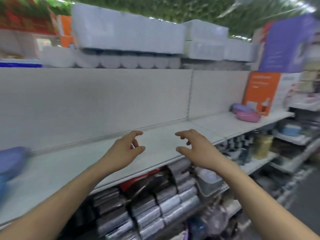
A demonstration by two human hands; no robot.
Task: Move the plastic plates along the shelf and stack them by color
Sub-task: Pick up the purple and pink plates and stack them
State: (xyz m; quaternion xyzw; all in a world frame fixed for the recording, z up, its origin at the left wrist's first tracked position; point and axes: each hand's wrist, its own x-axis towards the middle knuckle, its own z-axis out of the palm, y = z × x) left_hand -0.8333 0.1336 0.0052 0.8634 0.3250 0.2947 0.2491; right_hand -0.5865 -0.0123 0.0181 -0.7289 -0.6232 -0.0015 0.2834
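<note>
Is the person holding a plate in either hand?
No, the left hand and right hand hover empty over the shelf, fingers loosely curled.

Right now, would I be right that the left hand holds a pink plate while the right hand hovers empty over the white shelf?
No: the left hand is empty too, as the head view shows. The pink plates lie far right on the white shelf; the right hand hovers empty.
</note>
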